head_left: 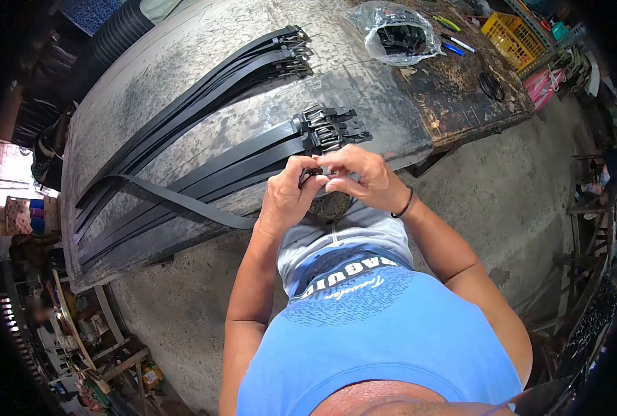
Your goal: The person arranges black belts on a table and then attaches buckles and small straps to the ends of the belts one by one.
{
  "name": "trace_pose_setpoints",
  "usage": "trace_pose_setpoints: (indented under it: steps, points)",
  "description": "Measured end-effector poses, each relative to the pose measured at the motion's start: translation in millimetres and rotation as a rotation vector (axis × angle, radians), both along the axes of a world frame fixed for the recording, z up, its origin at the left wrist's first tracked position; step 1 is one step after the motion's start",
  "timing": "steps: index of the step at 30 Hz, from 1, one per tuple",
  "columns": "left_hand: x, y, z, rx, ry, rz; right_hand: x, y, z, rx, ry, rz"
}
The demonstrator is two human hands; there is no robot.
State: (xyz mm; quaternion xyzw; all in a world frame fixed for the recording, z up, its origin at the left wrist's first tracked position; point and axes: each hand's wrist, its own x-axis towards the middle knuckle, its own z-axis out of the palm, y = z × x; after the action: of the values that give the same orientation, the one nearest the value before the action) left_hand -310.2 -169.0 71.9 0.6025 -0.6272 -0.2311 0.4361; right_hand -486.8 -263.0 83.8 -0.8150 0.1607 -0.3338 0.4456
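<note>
My left hand [289, 192] and my right hand [361, 175] meet at the table's near edge, fingertips pinched around the buckle end of a black belt [184, 203]. That belt's strap runs left from my left wrist and curves over the other belts. The small part between my fingers is mostly hidden. Just beyond my hands lies a bundle of black belts [253, 147] with metal buckles [322, 125]. A second bundle of black belts [211, 84] lies farther back, its buckles pointing right.
The worn grey table [149, 83] joins a dark wooden board [454, 97] at right. On it are a plastic bag [400, 35] of black parts, pens [454, 48] and a black coil [491, 86]. A yellow crate [513, 40] stands beyond.
</note>
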Motion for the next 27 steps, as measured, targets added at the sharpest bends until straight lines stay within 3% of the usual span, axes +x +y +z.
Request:
trace_pose_setpoints:
  steps: [1,3,5,11,14,17,19,21,23,25,27]
  points:
    - [-1,-2,-3,-0.070,0.020,-0.012,1,-1,-1,-0.132,0.000,0.053]
    - [-2,-2,-4,-0.133,0.046,-0.016,0,1,3,-0.118,-0.047,0.006]
    - [-3,1,0,-0.068,0.007,-0.012,-7,-2,8,-0.059,0.168,-0.016]
    - [0,1,-2,-0.122,-0.031,-0.012,-24,-7,-31,-0.084,0.304,-0.007]
    - [-2,1,0,-0.123,-0.055,-0.023,-26,8,-44,-0.114,0.649,0.256]
    - [-2,4,4,-0.043,-0.045,-0.003,-31,22,-91,-0.336,0.270,0.005]
    - [-3,6,5,-0.045,-0.041,0.008,-29,10,-83,0.028,0.603,0.063]
    - [-1,7,4,-0.115,-0.056,0.016,-31,1,-63,-0.045,0.616,0.057]
    - [-1,9,6,-0.087,0.007,0.008,-32,-9,-46,0.025,0.357,-0.071]
    - [-3,11,7,-0.063,0.070,-0.001,-26,-16,-37,0.111,0.340,-0.141]
    - [-4,14,9,-0.023,0.085,-0.018,-18,-22,-35,0.354,0.092,-0.190]
